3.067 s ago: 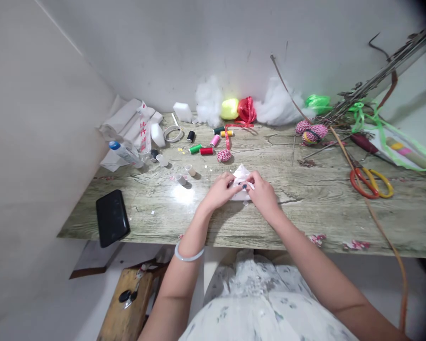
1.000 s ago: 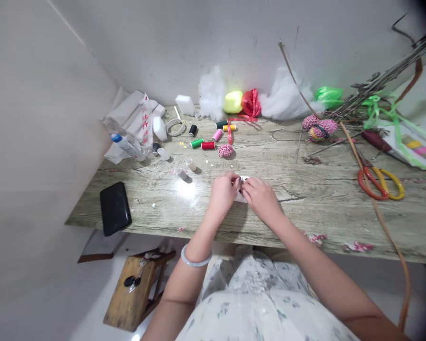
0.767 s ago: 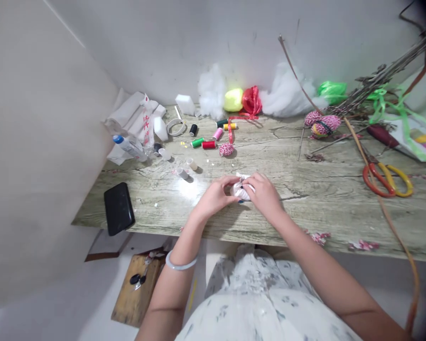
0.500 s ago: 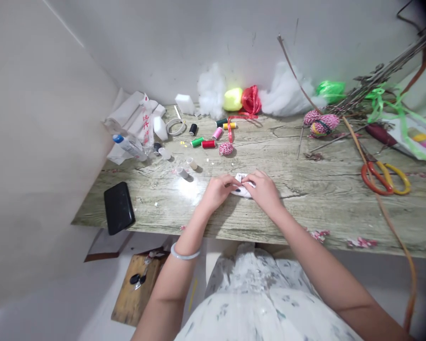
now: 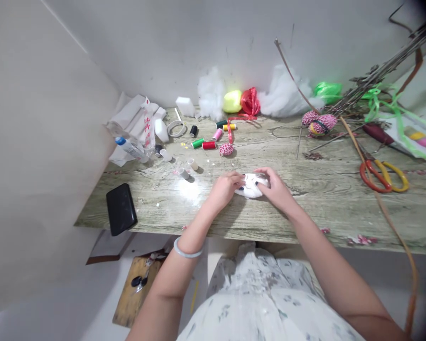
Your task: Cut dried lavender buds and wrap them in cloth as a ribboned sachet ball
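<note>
A small, crumpled white cloth bundle (image 5: 250, 185) lies on the wood-patterned table, between my two hands. My left hand (image 5: 226, 190) is closed on its left end, with fingertips and thumb pressed on the cloth. My right hand (image 5: 275, 188) grips the right end, thumb on top and fingers curled round the far side. Whether anything is wrapped inside the cloth is hidden. Beyond my hands sits a ball of red-and-white twine (image 5: 226, 149). To the left of it lie a red thread spool (image 5: 209, 145) and a green thread spool (image 5: 198, 143).
Scissors (image 5: 383, 176) with red and yellow handles lie right, beside a long brown strip (image 5: 390, 220). A black phone-like device (image 5: 121, 209) rests at the left front edge. White stuffing (image 5: 286, 97), a red plastic string roll (image 5: 250, 101) and dry twigs (image 5: 372, 80) line the wall.
My hands have moved apart, the right one shifting right. The white cloth between them now shows more of its surface and looks wider. The view has shifted slightly.
</note>
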{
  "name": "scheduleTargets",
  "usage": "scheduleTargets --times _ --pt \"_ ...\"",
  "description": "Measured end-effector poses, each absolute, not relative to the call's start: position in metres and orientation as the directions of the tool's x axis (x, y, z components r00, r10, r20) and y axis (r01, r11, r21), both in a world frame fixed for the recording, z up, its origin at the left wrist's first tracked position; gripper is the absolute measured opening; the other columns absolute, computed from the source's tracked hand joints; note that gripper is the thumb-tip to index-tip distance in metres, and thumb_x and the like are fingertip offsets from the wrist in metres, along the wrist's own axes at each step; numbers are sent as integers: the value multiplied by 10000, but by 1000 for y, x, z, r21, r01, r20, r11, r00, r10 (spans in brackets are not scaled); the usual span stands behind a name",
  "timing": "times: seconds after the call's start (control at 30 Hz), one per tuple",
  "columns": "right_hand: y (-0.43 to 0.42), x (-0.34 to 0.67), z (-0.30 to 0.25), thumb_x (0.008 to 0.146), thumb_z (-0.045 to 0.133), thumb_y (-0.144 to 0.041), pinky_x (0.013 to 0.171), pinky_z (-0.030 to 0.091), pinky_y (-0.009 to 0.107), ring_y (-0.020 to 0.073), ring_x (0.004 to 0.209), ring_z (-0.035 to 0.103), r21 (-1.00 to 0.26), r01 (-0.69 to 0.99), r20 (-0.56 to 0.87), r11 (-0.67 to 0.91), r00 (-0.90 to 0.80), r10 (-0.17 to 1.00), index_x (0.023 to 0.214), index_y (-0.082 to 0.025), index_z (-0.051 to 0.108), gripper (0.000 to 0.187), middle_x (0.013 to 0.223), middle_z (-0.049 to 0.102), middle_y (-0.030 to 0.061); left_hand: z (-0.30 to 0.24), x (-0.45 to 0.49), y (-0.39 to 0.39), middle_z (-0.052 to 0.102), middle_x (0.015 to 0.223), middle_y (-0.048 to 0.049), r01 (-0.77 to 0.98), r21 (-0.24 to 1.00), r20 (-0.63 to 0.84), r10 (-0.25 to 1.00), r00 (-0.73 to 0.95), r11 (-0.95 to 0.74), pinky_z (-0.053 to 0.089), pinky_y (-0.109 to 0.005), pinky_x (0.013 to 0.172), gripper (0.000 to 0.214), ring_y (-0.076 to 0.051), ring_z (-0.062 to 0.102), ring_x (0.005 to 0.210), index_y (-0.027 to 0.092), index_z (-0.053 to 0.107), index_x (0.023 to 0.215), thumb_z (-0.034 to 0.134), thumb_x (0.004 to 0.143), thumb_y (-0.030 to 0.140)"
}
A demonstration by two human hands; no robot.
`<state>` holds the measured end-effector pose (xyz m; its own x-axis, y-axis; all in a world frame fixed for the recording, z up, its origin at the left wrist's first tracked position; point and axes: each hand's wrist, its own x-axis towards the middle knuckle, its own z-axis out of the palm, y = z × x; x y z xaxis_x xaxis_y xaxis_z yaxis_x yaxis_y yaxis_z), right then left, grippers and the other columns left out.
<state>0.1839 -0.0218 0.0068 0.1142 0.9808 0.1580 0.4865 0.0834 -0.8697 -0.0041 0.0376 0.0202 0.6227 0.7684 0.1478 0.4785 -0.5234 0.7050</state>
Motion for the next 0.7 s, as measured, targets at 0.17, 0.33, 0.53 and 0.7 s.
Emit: scheduleTargets --times 0.17,0.33,0.53,0.7 --pt "-39 205 5 758 592 -353 691 517 347 165 695 615 -845 478 -84 -241 327 941 1113 -186 595 393 976 655 81 19 -3 39 710 887 -42 508 710 113 792 600 -487 503 -283 833 150 -158 653 876 171 709 763 601 795 73" --pt "-34 206 -3 729 623 -319 615 529 323 149 645 628 -866 409 -171 -287 297 940 1091 -176 648 390 1037 667 109 14 -6 38 727 868 -26 458 728 183 788 587 -510 503 -280 824 175 -147 657 851 188 724 762 610 786 57" --pt "-27 193 10 726 623 -256 678 501 332 178 698 609 -865 444 -116 -232 274 955 949 -185 695 245 876 680 60 13 -8 31 725 884 -22 477 694 208 784 584 -539 489 -275 815 149 -149 643 864 197 722 796 606 826 107" --pt "-36 159 31 806 513 -141 667 431 337 216 761 547 -487 873 261 39 102 960 890 -202 671 189 865 593 79 14 -6 31 712 865 -29 504 619 209 745 633 -602 469 -282 797 156 -164 619 840 184 710 793 584 834 101"
